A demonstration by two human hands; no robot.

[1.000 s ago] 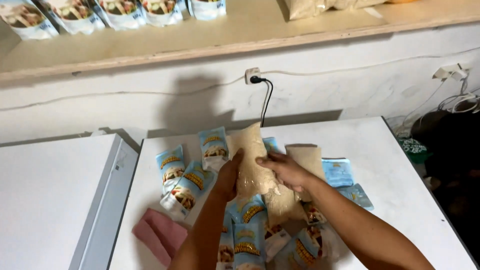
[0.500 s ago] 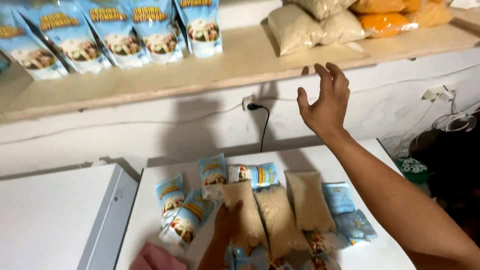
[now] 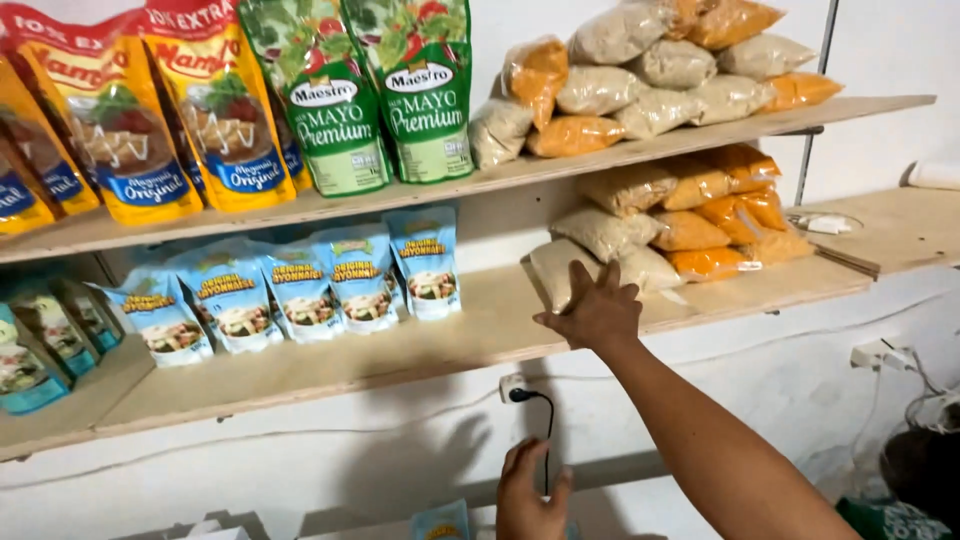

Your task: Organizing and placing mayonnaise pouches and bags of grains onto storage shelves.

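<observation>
My right hand (image 3: 595,308) reaches up to the lower wooden shelf (image 3: 400,350), fingers spread, fingertips against a beige powder-filled bag (image 3: 553,268) that lies at the left end of a stack of beige and orange bags (image 3: 700,235). Nothing is gripped in that hand. Low in the view, my left hand (image 3: 530,492) shows its back just under a wall socket with a black plug (image 3: 518,392). Its palm side is hidden. The top of a light blue pouch (image 3: 440,520) peeks up beside it.
A row of light blue stand-up pouches (image 3: 300,290) stands on the lower shelf at left. The upper shelf (image 3: 620,150) carries yellow-and-red pouches (image 3: 130,130), green pouches (image 3: 385,100) and more beige and orange bags (image 3: 660,70). A white pipe (image 3: 812,100) runs down at right.
The view has tilted up from the white table to the shelves. My right hand has gone from the pouches on the table up to the beige bag on the lower shelf.
</observation>
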